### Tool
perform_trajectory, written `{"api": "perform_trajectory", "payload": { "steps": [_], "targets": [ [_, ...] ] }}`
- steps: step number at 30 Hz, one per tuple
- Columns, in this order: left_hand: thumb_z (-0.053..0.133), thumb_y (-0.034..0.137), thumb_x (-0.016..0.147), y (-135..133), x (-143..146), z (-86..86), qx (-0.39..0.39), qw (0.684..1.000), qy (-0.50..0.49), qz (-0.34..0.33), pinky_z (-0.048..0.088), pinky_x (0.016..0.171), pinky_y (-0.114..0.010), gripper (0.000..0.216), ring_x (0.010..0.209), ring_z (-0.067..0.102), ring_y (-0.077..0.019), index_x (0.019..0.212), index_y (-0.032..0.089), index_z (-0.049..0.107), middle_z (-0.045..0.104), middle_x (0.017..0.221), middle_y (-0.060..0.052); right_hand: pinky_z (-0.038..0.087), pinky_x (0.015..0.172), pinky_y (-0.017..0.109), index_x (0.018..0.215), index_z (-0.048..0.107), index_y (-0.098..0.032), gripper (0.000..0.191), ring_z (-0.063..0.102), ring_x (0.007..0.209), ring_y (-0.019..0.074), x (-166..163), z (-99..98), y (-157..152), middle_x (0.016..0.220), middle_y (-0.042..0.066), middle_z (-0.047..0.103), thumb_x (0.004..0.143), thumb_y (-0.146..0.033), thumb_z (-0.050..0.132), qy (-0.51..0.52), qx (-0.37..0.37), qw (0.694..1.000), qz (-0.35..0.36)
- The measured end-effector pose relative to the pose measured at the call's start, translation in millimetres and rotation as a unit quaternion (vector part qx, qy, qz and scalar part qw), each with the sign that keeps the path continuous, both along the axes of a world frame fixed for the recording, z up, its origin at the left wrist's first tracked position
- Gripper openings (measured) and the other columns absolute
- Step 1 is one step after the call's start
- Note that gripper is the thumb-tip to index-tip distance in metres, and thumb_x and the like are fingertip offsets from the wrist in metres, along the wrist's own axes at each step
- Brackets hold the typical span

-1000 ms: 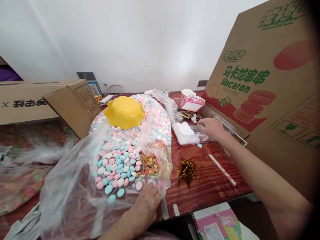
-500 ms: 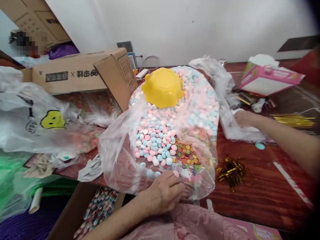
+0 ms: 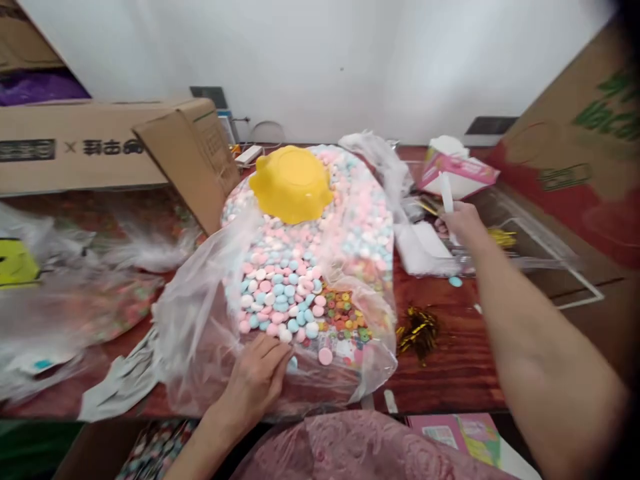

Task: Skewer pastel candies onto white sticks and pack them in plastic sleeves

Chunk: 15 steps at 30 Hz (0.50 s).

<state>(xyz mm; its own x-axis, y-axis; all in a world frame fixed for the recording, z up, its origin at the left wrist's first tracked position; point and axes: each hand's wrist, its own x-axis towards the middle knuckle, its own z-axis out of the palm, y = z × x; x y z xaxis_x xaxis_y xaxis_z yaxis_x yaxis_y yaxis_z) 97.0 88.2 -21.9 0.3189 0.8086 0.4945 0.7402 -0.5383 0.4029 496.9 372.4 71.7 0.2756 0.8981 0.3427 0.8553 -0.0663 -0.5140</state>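
A big clear plastic bag full of pink, blue and white candies lies on the red wooden table. An upturned yellow bowl rests on the heap. Small multicoloured ring candies sit at the bag's near right. My left hand lies on the bag's near edge, fingers bent, touching the candies. My right hand is raised over a stack of white packets, pinching a thin white strip upright.
A tuft of gold twist ties and one loose blue candy lie right of the bag. A pink box and a large Macaron carton stand at right. Cardboard boxes and more plastic bags fill the left.
My right hand has lifted from the white packets with a white strip pinched upright. My left hand slid left along the bag's near edge. The camera swung back right.
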Motion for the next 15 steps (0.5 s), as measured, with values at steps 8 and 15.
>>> {"api": "perform_trajectory", "payload": {
  "steps": [8,15],
  "targets": [
    [0.054,0.011,0.091,-3,-2,-2.2,0.027,0.999,-0.012,-0.031,0.051,0.071,-0.029,0.014,0.077,0.06,-0.0159,0.096,0.016,0.065,0.067,0.084,-0.005,0.034,0.052,0.037,0.133,0.051,0.002,0.074,0.055,0.056,0.0126,29,5.6,-129,0.089,0.026,0.065,0.098,-0.055,0.018,0.223,0.205,0.948,-0.094],
    [0.051,0.023,0.093,4,1,-0.4,-0.129,0.989,0.064,0.035,0.048,0.066,-0.028,0.02,0.072,0.063,-0.0161,0.086,0.017,0.068,0.068,0.078,-0.005,0.035,0.048,0.044,0.104,0.069,-0.025,0.058,0.036,0.041,0.0162,16,-116.6,-266,0.052,0.001,0.041,0.076,-0.071,0.048,0.331,0.123,0.925,-0.138]
  ]
}}
